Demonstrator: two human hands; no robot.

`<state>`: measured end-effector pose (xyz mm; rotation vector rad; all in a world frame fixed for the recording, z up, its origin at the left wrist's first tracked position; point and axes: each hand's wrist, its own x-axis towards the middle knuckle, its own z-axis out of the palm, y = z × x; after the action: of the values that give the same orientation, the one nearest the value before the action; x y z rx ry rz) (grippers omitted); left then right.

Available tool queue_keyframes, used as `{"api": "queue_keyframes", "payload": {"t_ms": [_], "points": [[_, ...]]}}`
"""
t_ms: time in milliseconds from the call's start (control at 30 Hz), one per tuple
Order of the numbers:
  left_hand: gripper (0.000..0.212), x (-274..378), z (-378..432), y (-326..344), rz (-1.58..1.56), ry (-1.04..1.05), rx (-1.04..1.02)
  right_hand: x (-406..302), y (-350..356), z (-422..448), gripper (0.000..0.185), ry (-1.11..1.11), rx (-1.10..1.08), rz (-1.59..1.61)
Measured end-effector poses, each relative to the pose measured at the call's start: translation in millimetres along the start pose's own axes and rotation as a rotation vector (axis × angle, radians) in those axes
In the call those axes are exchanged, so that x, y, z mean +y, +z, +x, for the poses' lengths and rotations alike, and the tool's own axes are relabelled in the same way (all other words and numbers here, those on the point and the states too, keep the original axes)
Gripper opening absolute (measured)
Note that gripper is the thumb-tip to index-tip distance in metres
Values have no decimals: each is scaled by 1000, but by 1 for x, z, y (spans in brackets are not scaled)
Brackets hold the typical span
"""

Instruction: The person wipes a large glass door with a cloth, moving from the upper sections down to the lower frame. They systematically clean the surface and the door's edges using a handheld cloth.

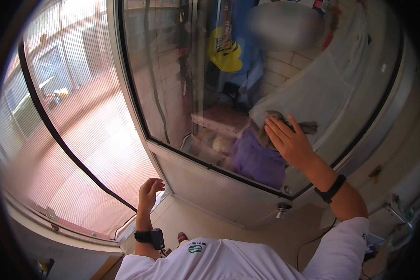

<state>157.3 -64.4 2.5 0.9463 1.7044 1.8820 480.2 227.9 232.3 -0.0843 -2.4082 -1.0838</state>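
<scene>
My right hand (288,141) lies flat against the glass pane (199,91) of a metal-framed door. Beneath its palm and fingers is a crumpled grey-brown cloth (308,127), pressed to the glass, with loose ends showing above and to the right of the hand. Low on the left, my left hand (150,190) hangs in the air near the door's edge, its fingers loosely curled and nothing visible in them. A round metal doorknob (282,209) sits on the lower part of the door.
To the left is a ribbed, see-through screen (80,147) with a dark vertical strip. Behind the glass are a purple cloth (259,159), a yellow bag (225,50) and a sheer white net (311,94). Pale floor tiles (196,217) lie below, with a dark cable (301,246) at right.
</scene>
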Motion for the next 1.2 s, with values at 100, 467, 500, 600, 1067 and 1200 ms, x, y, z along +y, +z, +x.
{"api": "queue_keyframes", "payload": {"t_ms": [100,467,500,600,1067,1200], "points": [[21,3,0,4,0,-14,-3,22,-9,-19,36,-30,45,-113],[20,-9,6,5,-11,-52,-5,234,-159,47,54,812,328,-349],[20,-10,3,6,-30,-61,-3,225,-151,47,53,742,323,-376],[18,-12,16,32,-118,-104,-63,195,-116,18,53,514,349,-375],[18,-12,16,61,-17,-57,-198,-1,-12,-134,33,347,77,-65],[18,-10,6,46,-73,-67,-114,87,-79,-97,34,515,436,-295]]}}
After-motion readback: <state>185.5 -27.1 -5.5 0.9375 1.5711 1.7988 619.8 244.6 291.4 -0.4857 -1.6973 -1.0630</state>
